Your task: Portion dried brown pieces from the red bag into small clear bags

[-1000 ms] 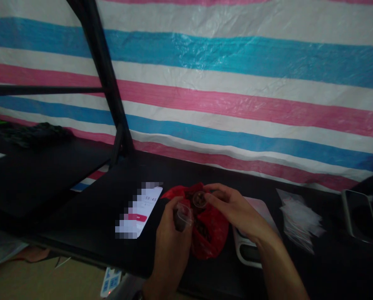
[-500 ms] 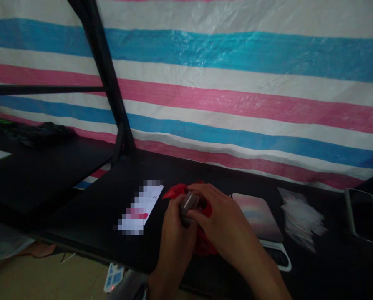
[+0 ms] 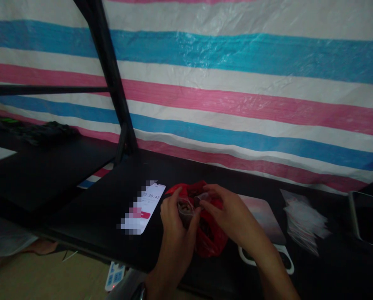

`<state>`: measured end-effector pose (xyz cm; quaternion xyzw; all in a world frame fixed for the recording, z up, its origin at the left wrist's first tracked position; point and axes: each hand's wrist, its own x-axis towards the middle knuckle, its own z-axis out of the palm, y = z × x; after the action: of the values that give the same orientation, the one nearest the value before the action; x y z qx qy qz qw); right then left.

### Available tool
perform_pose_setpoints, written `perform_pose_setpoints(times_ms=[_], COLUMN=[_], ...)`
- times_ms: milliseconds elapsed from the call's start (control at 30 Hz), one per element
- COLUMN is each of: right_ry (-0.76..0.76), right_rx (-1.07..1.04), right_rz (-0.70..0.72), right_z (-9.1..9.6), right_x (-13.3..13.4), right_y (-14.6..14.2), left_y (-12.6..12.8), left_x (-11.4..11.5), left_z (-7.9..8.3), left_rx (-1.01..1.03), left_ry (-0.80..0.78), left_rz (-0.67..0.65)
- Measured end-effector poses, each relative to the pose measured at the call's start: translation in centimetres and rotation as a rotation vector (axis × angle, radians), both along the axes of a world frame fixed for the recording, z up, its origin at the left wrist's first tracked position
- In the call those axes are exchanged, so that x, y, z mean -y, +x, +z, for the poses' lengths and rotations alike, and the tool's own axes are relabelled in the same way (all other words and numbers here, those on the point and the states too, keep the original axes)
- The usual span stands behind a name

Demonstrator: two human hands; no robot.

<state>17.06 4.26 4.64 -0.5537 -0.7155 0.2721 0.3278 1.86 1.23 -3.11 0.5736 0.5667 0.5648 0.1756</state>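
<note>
My left hand (image 3: 175, 214) is closed around a small clear plastic bag (image 3: 185, 208) with brown bits inside, its mouth facing up. My right hand (image 3: 222, 206) is at the bag's right side, thumb and fingers pinched on a small see-through piece (image 3: 200, 199). Whether that piece belongs to the bag or is a separate scoop or cup, I cannot tell. Beneath and behind both hands, a red plastic bag (image 3: 210, 246) lies open on the black table, with dark brown pieces showing in it. My fingers hide part of it.
Left of my hands lies a lit phone (image 3: 153, 204) showing a timer. On the right are a flat pastel-topped device with a white front (image 3: 261, 214), a pile of clear plastic bags (image 3: 305, 221) and a dark-screened device (image 3: 368, 218). A black frame post (image 3: 111, 79) rises behind.
My left hand has turned the small bag so its mouth and brown contents show. My right hand has drawn slightly right, uncovering more of the red bag.
</note>
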Motion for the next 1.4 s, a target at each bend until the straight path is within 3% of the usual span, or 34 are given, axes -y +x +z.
perform_pose_setpoints(times_ms=[133, 267, 367, 533, 700, 800, 933, 1033, 1100, 1233, 1300, 1400], right_ry=[-0.011, -0.087, 0.001, 0.101, 0.114, 0.058, -0.091, -0.131, -0.103, 0.046, 0.038, -0.100], right_rx=[-0.018, -0.138, -0.193, -0.227, -0.267, -0.288, -0.192, -0.060, 0.001, 0.108, 0.108, 0.143], right_rz=[0.088, 0.160, 0.041, -0.126, -0.245, -0.369, -0.473, -0.524, -0.539, -0.603, -0.482, -0.179], right_z=[1.0, 2.5, 3.1, 4.3, 5.0, 4.1, 1.0, -1.3, -1.9, -0.6, 0.7, 2.3], right_x=[1.2, 2.5, 2.7, 2.9, 3.2, 3.1, 2.4, 1.4, 0.9, 0.8, 1.6, 3.2], right_y=[-0.7, -1.7, -1.6, 1.1, 6.2, 9.9, 13.8, 15.3, 15.7, 14.7, 12.5, 7.1], left_y=[0.0, 0.0, 0.0, -0.1, -0.4, -0.8, -1.4, -1.6, -1.6, -1.4, -1.2, -1.0], left_x=[0.2, 0.8, 1.6, 2.7, 3.0, 2.8, 2.3, 2.0, 1.6, 0.5, -0.2, -1.3], left_z=[0.1, 0.5, 0.8, 0.8, 0.7, 0.5, 0.3, 0.5, 0.7, 0.9, 0.8, 0.5], left_rx=[-0.037, -0.033, -0.016, -0.007, -0.152, -0.307, -0.432, -0.435, -0.392, -0.213, -0.122, 0.037], left_ry=[0.076, 0.130, 0.164, 0.206, 0.286, 0.329, 0.375, 0.414, 0.401, 0.202, 0.072, -0.090], left_rz=[0.072, 0.064, -0.003, -0.233, -0.224, -0.297, -0.351, -0.287, -0.150, 0.194, 0.223, 0.125])
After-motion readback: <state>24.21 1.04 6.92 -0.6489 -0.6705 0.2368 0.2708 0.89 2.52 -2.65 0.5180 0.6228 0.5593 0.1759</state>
